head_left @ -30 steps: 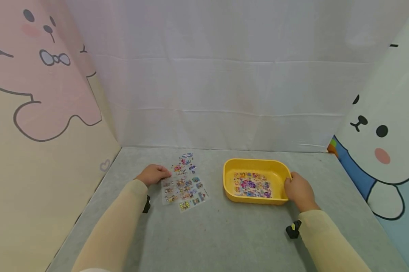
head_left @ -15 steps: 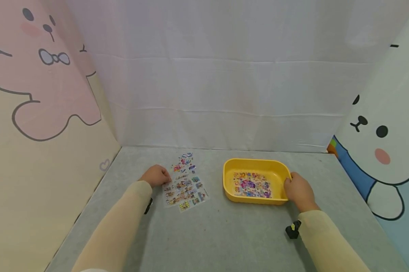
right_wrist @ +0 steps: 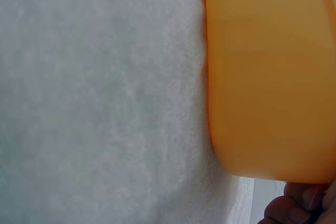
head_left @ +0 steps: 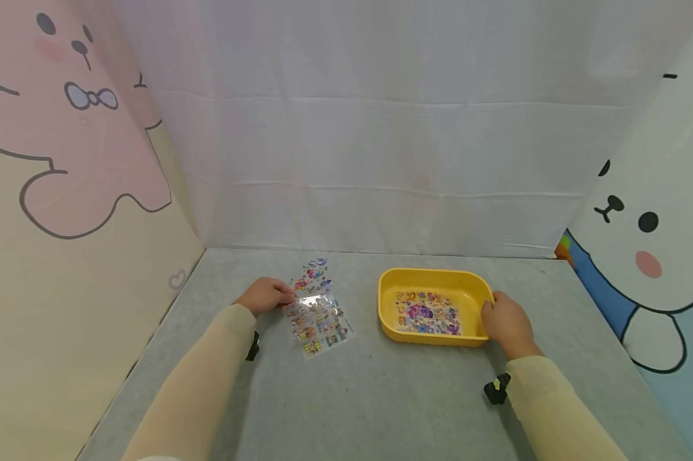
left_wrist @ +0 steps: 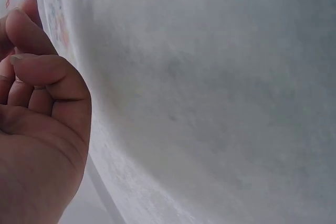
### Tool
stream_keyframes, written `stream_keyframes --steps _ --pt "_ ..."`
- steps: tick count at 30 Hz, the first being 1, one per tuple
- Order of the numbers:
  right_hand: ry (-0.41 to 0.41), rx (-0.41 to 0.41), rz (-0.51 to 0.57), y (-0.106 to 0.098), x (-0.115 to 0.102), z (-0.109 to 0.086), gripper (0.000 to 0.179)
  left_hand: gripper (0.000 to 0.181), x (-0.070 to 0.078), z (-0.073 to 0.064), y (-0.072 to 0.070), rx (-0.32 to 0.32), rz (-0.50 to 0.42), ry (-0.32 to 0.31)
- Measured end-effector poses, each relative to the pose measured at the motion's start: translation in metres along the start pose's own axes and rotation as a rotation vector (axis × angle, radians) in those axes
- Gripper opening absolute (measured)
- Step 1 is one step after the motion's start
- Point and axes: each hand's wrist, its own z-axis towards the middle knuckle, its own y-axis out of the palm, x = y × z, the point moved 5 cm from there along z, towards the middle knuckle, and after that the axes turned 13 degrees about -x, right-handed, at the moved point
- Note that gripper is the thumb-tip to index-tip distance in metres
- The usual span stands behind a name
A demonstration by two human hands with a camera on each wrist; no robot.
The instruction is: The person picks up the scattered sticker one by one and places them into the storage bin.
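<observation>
My left hand (head_left: 264, 296) pinches the left edge of a clear sticker sheet (head_left: 307, 320) printed with small colorful figures. That sheet catches a bright glare along its far edge and overlaps another sticker sheet (head_left: 329, 342) under it. In the left wrist view, the curled fingers (left_wrist: 39, 72) of this hand meet the thumb. Just behind lies one more clear sheet (head_left: 313, 275) with pink and blue stickers. My right hand (head_left: 509, 323) grips the right rim of a shallow yellow tray (head_left: 433, 277). A purple and orange sticker sheet (head_left: 426, 314) lies inside the tray.
A grey cloth-like cover (head_left: 346, 410) spreads over the table. White curtain (head_left: 381, 160) closes off the back, with cartoon-printed panels (head_left: 93, 192) at the left and right sides. Each wrist carries a small black camera (head_left: 497, 388).
My left hand has shifted slightly right, bringing the pinched sticker sheet farther over the one beneath, and its surface now shows glare. My right hand and the tray have stayed put.
</observation>
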Motion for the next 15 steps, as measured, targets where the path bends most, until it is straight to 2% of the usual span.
stream_keyframes --steps 6,15 --pt "-0.002 -0.005 0.009 0.0 0.0 0.0 0.054 0.009 0.007 -0.001 0.005 -0.006 -0.062 0.003" --pt "-0.014 0.007 0.004 0.0 0.001 0.001 0.053 0.008 0.023 -0.002 0.015 -0.037 -0.099 0.04"
